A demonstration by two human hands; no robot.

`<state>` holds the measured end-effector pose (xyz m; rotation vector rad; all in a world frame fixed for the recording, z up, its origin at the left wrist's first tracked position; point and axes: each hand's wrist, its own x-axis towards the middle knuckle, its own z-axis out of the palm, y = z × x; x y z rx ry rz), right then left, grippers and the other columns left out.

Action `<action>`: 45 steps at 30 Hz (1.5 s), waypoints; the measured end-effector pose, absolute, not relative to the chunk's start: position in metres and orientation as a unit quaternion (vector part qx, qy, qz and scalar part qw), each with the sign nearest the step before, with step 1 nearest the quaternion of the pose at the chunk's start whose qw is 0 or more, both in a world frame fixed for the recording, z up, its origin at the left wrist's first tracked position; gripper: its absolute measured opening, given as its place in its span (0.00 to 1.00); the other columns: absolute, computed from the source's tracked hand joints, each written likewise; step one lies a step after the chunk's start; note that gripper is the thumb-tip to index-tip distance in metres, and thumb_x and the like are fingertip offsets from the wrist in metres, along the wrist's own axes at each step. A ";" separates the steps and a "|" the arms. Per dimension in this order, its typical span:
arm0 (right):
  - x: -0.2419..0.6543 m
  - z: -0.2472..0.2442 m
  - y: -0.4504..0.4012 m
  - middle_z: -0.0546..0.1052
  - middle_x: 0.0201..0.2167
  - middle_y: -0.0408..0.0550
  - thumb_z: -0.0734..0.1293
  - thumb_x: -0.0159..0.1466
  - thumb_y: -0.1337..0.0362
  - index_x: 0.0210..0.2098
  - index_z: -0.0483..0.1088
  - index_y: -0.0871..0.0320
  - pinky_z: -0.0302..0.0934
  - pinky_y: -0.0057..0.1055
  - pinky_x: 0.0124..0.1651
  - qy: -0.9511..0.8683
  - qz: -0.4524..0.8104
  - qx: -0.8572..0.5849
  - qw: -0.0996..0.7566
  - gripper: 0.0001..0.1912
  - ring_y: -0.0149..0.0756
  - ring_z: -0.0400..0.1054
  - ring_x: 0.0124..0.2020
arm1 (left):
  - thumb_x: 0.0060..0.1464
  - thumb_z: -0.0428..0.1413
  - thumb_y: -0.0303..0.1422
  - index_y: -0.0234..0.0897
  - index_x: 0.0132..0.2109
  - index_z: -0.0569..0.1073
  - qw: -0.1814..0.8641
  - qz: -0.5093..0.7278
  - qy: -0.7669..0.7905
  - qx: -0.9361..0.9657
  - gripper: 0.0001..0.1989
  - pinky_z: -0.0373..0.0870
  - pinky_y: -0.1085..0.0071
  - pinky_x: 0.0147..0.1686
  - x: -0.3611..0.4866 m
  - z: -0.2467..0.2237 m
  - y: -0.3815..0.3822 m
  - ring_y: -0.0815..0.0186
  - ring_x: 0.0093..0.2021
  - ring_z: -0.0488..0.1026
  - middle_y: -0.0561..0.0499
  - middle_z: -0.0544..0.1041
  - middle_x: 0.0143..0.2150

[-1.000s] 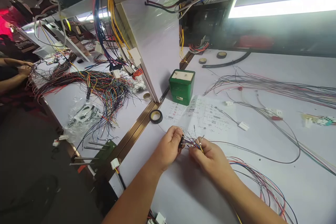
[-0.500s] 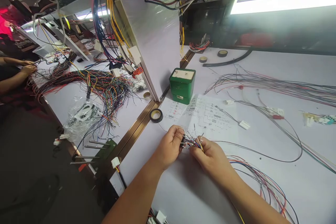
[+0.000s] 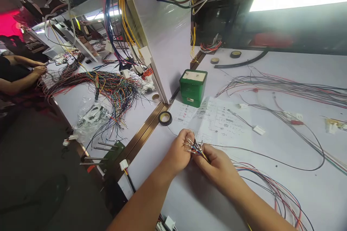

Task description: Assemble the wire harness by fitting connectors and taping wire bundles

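Note:
My left hand [image 3: 181, 153] is closed, with its fingers curled around a small black part that is mostly hidden. Right beside it, my right hand [image 3: 217, 159] grips a bundle of thin coloured wires [image 3: 197, 150]. Their crimped metal terminals fan out toward my left fingers; red, blue, white, black and yellow strands show. Both hands meet just above the white table, in front of a paper wiring diagram [image 3: 217, 117]. More of the wires [image 3: 267, 180] trail past my right forearm.
A green box [image 3: 193, 88] stands by the upright panel, with a roll of black tape [image 3: 165, 118] near it. Loose wires [image 3: 292, 85] and a white connector [image 3: 258, 130] lie to the right. On the left bench are a tangled wire heap [image 3: 114, 86] and a co-worker's hands [image 3: 40, 69].
The view has shifted slightly, moving the scene to the right. My hands have drawn closer together, the wire terminals now point toward my left fingers, and the black part is more covered.

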<state>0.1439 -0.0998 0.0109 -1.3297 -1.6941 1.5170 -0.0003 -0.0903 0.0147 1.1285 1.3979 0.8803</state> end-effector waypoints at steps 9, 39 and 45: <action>0.144 0.016 -0.097 0.68 0.20 0.40 0.59 0.64 0.52 0.27 0.62 0.56 0.54 0.26 0.24 -0.538 0.639 -0.493 0.244 0.16 0.29 0.59 0.20 | 0.60 0.45 0.48 0.41 0.38 0.63 0.604 0.361 0.573 0.420 0.15 0.56 0.76 0.21 0.000 0.010 -0.091 0.72 0.22 0.57 0.58 0.61 0.23; 0.151 0.003 -0.088 0.70 0.27 0.43 0.58 0.65 0.48 0.34 0.68 0.57 0.60 0.28 0.34 -0.566 0.584 -0.494 0.308 0.18 0.33 0.63 0.30 | 0.60 0.48 0.44 0.39 0.37 0.67 0.500 0.336 0.589 0.538 0.14 0.62 0.73 0.32 -0.008 0.027 -0.088 0.67 0.31 0.67 0.54 0.72 0.31; 0.151 0.001 -0.086 0.72 0.29 0.44 0.58 0.66 0.51 0.32 0.69 0.57 0.59 0.29 0.35 -0.596 0.550 -0.501 0.303 0.17 0.35 0.64 0.32 | 0.59 0.50 0.43 0.38 0.39 0.68 0.548 0.393 0.557 0.484 0.12 0.60 0.75 0.30 -0.005 0.027 -0.088 0.71 0.28 0.63 0.55 0.69 0.30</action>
